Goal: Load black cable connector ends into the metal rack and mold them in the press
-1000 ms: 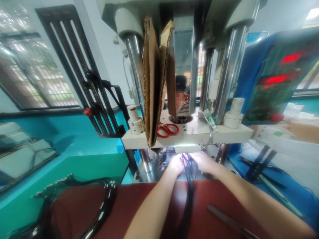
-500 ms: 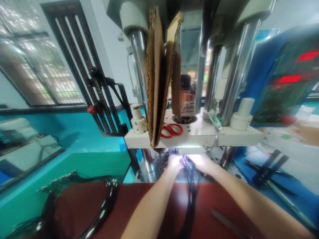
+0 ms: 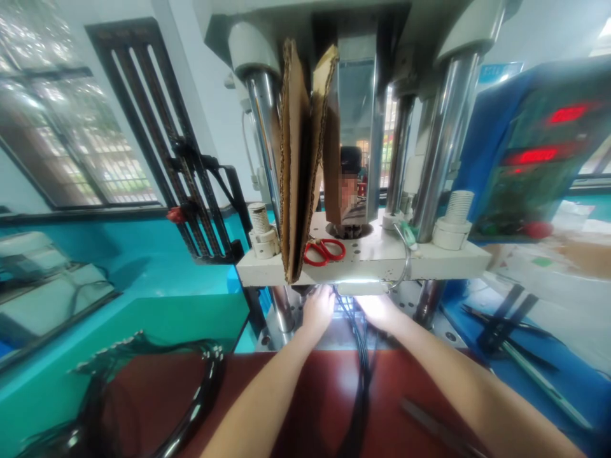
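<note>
Both hands have been pushed deeper under the press platen [image 3: 363, 264] since earlier. Black cable bundle [image 3: 363, 369] runs between left hand [image 3: 319, 308] and right hand [image 3: 382, 310]; grips overexposed, cannot be told. Red scissors [image 3: 324, 250] above; no legible writing.

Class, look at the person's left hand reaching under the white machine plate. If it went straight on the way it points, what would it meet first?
Probably the dark tooling under the white plate: the left hand already points into that lit gap, beside the black cables. Glare hides the depth.
</note>
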Motion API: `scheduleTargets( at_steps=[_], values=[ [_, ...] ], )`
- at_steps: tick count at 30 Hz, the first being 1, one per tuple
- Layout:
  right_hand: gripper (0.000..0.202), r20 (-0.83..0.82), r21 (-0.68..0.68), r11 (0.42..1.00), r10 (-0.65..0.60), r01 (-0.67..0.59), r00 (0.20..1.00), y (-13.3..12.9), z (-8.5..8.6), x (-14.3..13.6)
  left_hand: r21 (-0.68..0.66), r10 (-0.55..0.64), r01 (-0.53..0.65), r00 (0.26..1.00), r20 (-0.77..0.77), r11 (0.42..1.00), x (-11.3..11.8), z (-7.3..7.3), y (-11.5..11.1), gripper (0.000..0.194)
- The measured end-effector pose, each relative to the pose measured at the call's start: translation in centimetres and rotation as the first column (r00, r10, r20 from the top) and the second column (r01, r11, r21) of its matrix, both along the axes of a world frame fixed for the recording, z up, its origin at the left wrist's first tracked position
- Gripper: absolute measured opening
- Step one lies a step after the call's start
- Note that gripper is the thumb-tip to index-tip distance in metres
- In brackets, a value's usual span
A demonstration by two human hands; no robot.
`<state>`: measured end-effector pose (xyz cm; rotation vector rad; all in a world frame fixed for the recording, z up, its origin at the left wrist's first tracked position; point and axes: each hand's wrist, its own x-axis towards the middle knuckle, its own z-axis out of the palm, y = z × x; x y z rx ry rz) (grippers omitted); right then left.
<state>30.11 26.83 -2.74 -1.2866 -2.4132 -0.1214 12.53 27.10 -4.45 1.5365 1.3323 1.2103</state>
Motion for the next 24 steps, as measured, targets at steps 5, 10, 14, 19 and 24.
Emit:
scheduleTargets(
  at_steps=[5,10,14,19,24],
  values=[
    [0.045,0.034,-0.02,1.0,-0.004,0.005,0.999,-0.2,-0.4,1.9,0.123,-0.178,0.183,0.983,-0.051,0.975,-0.4,1.1,-0.6,0.012],
    [0.056,0.046,0.011,1.0,-0.026,0.026,0.999,0.2,-1.2,4.8,0.152,-0.31,0.326,0.944,-0.115,0.933,0.0,1.8,-0.6,0.014],
    [0.057,0.09,0.016,0.998,0.051,-0.053,0.995,0.3,-1.5,5.1,0.186,-0.373,0.428,0.887,-0.272,0.884,1.1,1.9,-0.5,0.018],
    [0.037,0.123,0.03,0.996,0.083,-0.088,0.989,0.4,-1.3,4.3,0.181,-0.367,0.418,0.894,-0.258,0.89,1.8,1.6,0.0,0.018],
    [0.03,0.107,0.037,0.998,0.045,-0.049,0.993,0.3,-1.0,3.6,0.138,-0.414,0.468,0.861,-0.295,0.873,2.3,0.7,0.7,0.02]
  ],
)
